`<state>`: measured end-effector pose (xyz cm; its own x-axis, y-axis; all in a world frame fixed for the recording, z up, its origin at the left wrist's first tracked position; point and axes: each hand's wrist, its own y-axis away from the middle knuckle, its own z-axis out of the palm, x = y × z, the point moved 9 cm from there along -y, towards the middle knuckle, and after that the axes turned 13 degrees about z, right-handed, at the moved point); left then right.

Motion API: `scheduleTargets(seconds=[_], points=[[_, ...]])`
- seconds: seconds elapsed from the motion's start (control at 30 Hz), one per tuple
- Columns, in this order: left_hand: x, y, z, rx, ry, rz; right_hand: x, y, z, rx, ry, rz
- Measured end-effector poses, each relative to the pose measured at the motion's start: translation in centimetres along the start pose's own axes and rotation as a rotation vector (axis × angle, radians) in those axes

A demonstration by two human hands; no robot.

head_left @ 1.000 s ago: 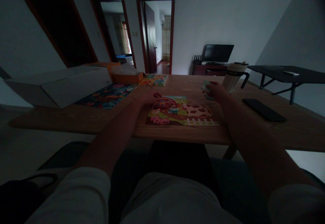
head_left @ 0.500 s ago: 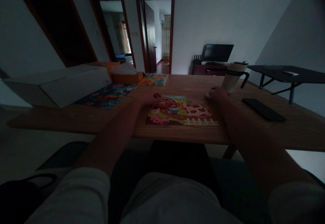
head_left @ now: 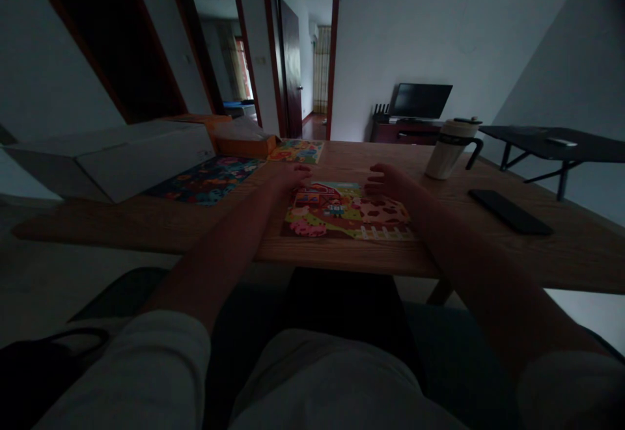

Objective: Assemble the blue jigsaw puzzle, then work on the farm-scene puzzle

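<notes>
Leftmost, a dark jigsaw puzzle (head_left: 205, 180) lies on the wooden counter (head_left: 371, 257). The open, empty left grip (head_left: 290, 179) sits just beside the top left corner of a farm jigsaw puzzle (head_left: 346, 212). The open, empty right grip (head_left: 385, 181) rests over its top right edge, near a mug (head_left: 448, 157) and a phone (head_left: 510, 212).

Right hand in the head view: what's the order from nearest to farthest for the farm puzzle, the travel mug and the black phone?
From the right hand:
1. The farm puzzle, partly beneath the hand and extending left and toward the person.
2. The travel mug, ahead and to the right.
3. The black phone, farther right, lying flat on the table.
</notes>
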<state>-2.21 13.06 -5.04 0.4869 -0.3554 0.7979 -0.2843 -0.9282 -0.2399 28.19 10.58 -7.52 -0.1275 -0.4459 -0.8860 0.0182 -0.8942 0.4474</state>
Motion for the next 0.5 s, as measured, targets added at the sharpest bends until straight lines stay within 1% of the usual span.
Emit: scheduleTargets(seconds=[0.07,0.1,0.2,0.3,0.4,0.5], points=[[-0.2,0.4,0.1,0.048,0.158,-0.048,0.3,-0.1,0.2,-0.014,-0.031,0.010],[0.0,0.5,0.3,0.045,0.202,-0.044,0.4,-0.2,0.3,-0.014,-0.045,0.016],[0.4,0.6,0.6,0.031,0.236,-0.024,0.7,-0.5,0.5,0.022,-0.080,0.035],[0.3,0.6,0.7,0.024,0.259,-0.050,0.6,-0.5,0.8,0.034,-0.102,0.034],[0.2,0.7,0.8,0.030,0.308,-0.072,0.5,-0.4,1.6,-0.033,-0.109,0.033],[0.4,0.8,0.8,0.060,0.360,-0.047,0.6,-0.3,2.5,-0.099,-0.107,0.054]])
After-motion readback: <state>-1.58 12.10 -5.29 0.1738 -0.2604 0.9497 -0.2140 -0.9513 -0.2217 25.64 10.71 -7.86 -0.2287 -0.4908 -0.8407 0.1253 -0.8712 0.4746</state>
